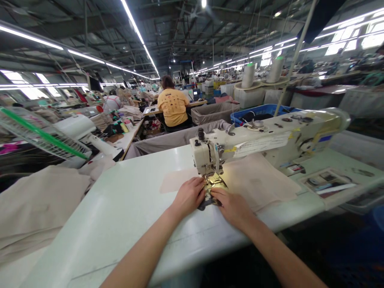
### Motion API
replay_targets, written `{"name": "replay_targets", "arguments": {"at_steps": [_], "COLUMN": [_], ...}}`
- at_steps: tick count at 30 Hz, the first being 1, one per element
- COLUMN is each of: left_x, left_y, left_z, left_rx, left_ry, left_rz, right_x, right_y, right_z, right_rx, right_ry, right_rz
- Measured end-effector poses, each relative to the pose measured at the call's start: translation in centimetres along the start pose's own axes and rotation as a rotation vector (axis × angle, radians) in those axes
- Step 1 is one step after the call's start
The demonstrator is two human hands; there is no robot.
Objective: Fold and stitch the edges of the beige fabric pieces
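Partly hiding blue crate [235, 117]: sewing machine [255, 134], beyond left hand [188, 195], right hand [235, 206]; can't tell grips.

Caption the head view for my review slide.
Left hand and right hand just below the needle area of a sewing machine, pale fabric on the table.

The broadest free room is on the left: the pale desk [120, 224] lies open from the left hand [189, 195] out to the heaped fabric [39, 200] and the fan [45, 134] beyond the desk's edge. Straight ahead, the sewing machine's head [207, 154] blocks the way just past the fingertips, leaving only a tight gap around the presser foot. Right of the right hand [232, 206], the machine's long arm [264, 140] bars reaching forward; below it is a low passage, with cloth [258, 180] spread along its floor.
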State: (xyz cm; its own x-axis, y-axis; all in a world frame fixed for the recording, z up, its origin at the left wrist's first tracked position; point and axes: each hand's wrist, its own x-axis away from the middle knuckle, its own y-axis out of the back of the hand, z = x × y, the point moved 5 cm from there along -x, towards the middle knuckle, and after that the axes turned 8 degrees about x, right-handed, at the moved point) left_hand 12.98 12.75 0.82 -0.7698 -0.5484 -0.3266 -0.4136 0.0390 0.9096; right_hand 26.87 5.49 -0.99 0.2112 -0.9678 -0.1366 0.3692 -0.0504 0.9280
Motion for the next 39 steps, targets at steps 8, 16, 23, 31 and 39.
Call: {"name": "replay_targets", "arguments": {"at_steps": [8,16,23,31,39], "left_x": [0.1,-0.1,0.2,0.3,0.8], "left_y": [0.2,0.0,-0.7,-0.6,0.9], "left_z": [-0.1,0.3,1.2,1.0,-1.7], "left_rx": [0.030,-0.001,-0.091,-0.199,-0.087], "left_ry": [-0.036,-0.023,0.038,0.083,0.131], "left_rz": [-0.011,0.035,0.055,0.065,0.192], "right_x": [0.0,0.0,-0.1,-0.1,0.5], "right_y": [-0.2,-0.4,0.0,0.0,0.4], "right_z": [0.0,0.1,0.4,0.3,0.5], "right_rx": [0.009,-0.019,-0.045,-0.053,-0.074], "right_ry": [-0.008,-0.010,-0.027,-0.016,-0.006], "right_rz": [0.002,-0.039,-0.049,-0.074,-0.074]}}
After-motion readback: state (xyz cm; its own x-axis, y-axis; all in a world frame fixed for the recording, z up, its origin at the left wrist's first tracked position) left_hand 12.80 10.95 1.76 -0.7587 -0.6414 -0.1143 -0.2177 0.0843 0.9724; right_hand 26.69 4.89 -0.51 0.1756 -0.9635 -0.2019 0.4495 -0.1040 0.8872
